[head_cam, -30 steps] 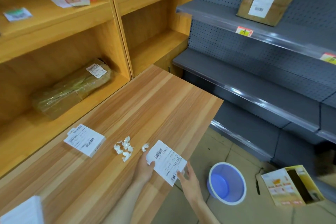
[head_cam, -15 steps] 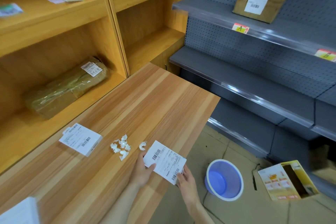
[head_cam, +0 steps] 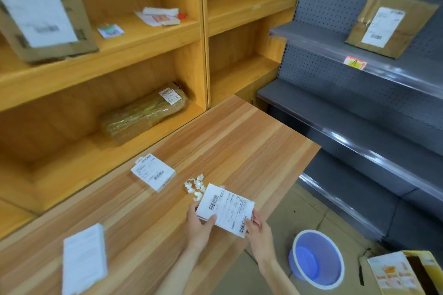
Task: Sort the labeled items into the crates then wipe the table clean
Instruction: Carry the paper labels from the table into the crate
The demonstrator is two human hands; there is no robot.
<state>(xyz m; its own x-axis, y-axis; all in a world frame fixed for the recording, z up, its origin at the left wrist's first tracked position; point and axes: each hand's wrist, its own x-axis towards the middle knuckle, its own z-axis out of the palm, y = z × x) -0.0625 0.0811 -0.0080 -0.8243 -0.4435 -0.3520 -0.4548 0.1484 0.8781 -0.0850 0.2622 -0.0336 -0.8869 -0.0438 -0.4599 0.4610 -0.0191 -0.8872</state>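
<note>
1. Spanning the left side, wooden shelves [head_cam: 153, 38] carry a blurred cardboard box [head_cam: 48, 19] and some small papers [head_cam: 160, 17] on the upper board. A wrapped parcel [head_cam: 143, 112] lies on the lower board.
2. Grey shelves [head_cam: 359, 132] stand on the right. A brown parcel [head_cam: 393, 26] with a white label leans on the upper one, above a tag [head_cam: 354, 63] marked A.
3. The wooden surface [head_cam: 239, 141] runs from the near left to a corner just beside the grey shelves.
4. A blue bucket [head_cam: 316, 258] sits on the floor to the right of the surface's near edge, with a yellow box [head_cam: 407, 275] near it in the frame corner.
5. A white pad [head_cam: 84, 258], blurred, lies flat on the surface at the near left.
6. A white box [head_cam: 153, 171] with barcodes lies flat on the surface, apart from the hands.
7. The packet [head_cam: 225, 208], white with barcodes, is held tilted over the surface's near edge, between both hands.
8. The left hand [head_cam: 199, 227] has its grip closed on the packet's left end, thumb on top and fingers beneath.
9. The right hand [head_cam: 260, 235] pinches the packet's lower right corner in its grip.
10. White scraps [head_cam: 195, 187] lie on the surface just beyond the packet, some partly hidden by its upper edge.
</note>
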